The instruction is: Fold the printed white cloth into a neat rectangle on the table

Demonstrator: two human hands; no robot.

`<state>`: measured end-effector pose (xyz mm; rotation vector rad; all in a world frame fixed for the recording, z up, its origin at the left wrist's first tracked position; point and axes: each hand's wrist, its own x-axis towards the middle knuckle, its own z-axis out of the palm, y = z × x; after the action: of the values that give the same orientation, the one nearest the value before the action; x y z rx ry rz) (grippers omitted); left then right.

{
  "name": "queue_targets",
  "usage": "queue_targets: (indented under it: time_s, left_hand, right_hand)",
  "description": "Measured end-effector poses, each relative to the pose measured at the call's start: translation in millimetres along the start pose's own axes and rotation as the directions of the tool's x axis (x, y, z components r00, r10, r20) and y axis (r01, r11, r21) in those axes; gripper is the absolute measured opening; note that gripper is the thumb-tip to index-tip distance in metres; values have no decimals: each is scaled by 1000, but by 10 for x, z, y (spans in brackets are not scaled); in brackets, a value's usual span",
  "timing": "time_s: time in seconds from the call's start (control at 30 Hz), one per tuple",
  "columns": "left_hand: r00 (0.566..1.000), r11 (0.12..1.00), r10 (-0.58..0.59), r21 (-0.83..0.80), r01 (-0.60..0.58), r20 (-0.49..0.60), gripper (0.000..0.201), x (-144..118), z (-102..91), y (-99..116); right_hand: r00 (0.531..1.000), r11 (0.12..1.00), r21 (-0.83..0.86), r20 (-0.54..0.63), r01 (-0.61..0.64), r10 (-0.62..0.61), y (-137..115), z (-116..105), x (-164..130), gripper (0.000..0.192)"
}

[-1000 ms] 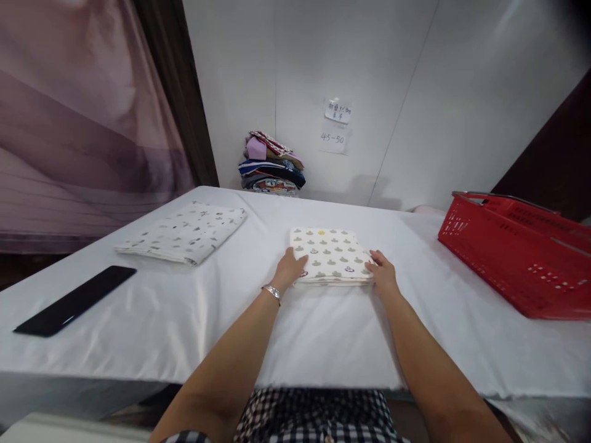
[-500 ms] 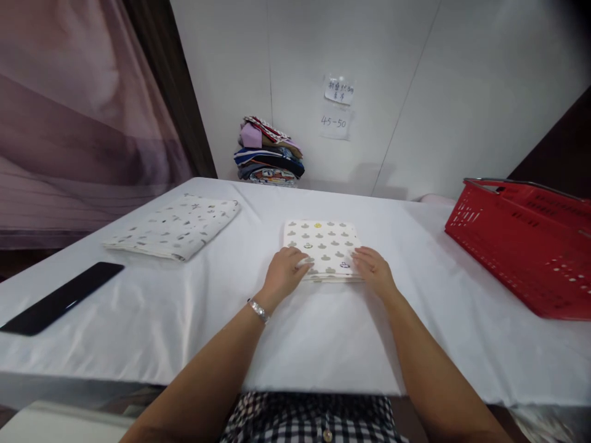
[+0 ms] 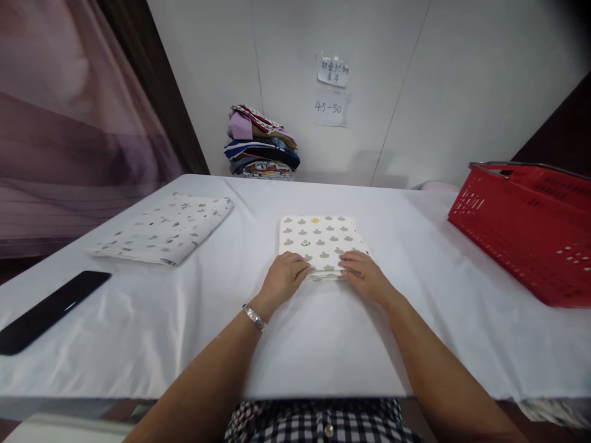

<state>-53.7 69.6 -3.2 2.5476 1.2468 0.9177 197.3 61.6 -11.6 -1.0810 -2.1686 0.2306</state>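
A folded white cloth (image 3: 318,237) with rows of grey printed shapes and one yellow one lies in the middle of the table. At its near left corner my left hand (image 3: 287,274) has thumb and fingers closed on the edge; a silvery bracelet circles that wrist. My right hand (image 3: 364,274) grips the near edge further right, its fingers bent over the top layer and covering part of the print. Several layers show along the near edge between the hands. The cloth rests flat on the table.
Left on the white-covered table (image 3: 221,344) lies a second folded cloth (image 3: 170,224) with dark prints, near a black phone-like slab (image 3: 50,311). A red basket (image 3: 521,234) stands at the right. Against the back wall is a stack of folded fabrics (image 3: 263,147).
My right hand has moved left along the near edge, from the right corner inward over the cloth. My left hand stays at the left corner. The view has shifted slightly.
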Motion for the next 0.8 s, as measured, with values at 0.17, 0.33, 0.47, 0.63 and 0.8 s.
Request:
queue_targets:
  time_s: [0.17,0.33,0.47,0.63,0.8]
  left_hand:
    - [1000,1000,10,-14,-10,15,18,-15,11,12]
    - [998,999,39,17,-40,47,22,-29,27,10]
    - [998,999,38,28,-39,48,16,-22,39,-4]
    - [998,999,27,30,-29,49,20,-10,26,17]
    - [998,999,28,24,-29,55,21,-7,4,59]
  right_hand:
    - [998,999,49,-65,-15,18,29,29,-14,21]
    - [1000,1000,30,-14,7,-7,15,0,-29,21]
    - [1000,1000,16,29,-7,6,-20,-42,-25,25]
    - [999,999,28,27,18,-18,-33,-47,5,20]
    - [999,999,32,-27,42,-41,-17,-10,11,22]
